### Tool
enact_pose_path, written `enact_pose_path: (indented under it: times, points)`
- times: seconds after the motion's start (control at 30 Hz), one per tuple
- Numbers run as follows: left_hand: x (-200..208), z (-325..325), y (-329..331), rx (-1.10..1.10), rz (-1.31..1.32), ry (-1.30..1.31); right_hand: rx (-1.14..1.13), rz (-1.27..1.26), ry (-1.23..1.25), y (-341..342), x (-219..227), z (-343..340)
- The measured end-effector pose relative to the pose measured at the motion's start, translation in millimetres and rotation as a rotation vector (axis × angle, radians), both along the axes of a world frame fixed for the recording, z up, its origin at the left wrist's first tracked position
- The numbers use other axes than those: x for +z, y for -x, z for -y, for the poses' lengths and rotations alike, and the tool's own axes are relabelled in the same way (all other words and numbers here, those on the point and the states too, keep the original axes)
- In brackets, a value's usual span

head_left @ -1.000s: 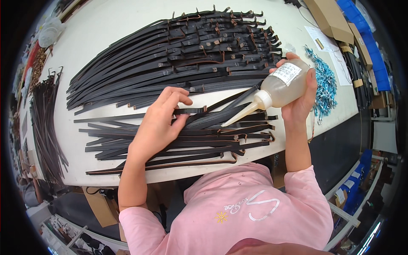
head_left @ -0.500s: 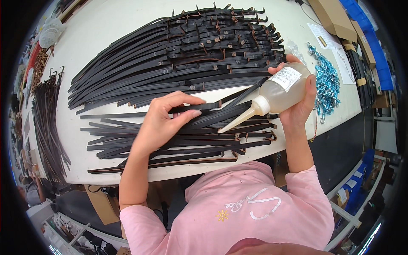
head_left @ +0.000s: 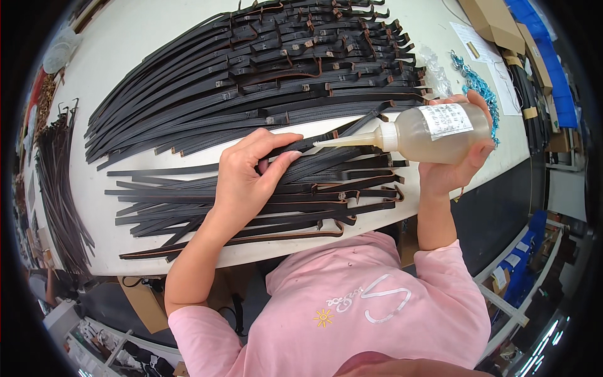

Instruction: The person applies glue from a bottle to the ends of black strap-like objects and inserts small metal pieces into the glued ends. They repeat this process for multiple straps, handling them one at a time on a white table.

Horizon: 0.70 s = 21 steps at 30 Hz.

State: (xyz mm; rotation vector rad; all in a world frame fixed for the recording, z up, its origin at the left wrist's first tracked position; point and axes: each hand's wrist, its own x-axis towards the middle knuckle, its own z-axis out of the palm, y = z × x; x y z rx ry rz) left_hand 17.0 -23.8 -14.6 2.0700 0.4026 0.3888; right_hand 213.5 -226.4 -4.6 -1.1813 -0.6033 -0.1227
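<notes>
My left hand is closed in a pinch, thumb and fingertips gripping a narrow black strap close to its end. Wrapped around a translucent squeeze bottle with a white label is my right hand. The bottle lies almost level, partly filled with a pale liquid. Its long nozzle points left, the tip at the strap just beside my left fingertips; whether it touches cannot be seen. Beneath both hands lies a loose pile of black straps, some with brown edges and folded ends.
A large row of black straps with upturned ends covers the far side of the white table. Another strap bundle hangs at the left edge. To the right are blue-and-silver metal pieces, a clear plastic bag, paper sheets and cardboard boxes.
My right hand has tipped the bottle from slanting down to nearly level. Its nozzle tip has moved up from the lower pile to the strap in my left hand, which keeps its pinch.
</notes>
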Motion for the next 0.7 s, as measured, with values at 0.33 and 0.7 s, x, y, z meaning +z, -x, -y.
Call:
enact_pose_path:
  times: [0.33,0.7]
  points:
    - [-6,3,0,0.02,0.05,-0.107,-0.009,0.183,0.126,10,-4,0]
    - [-1,4,-1,0.03,0.017,-0.117,0.022,0.221,0.218,13,-4,5]
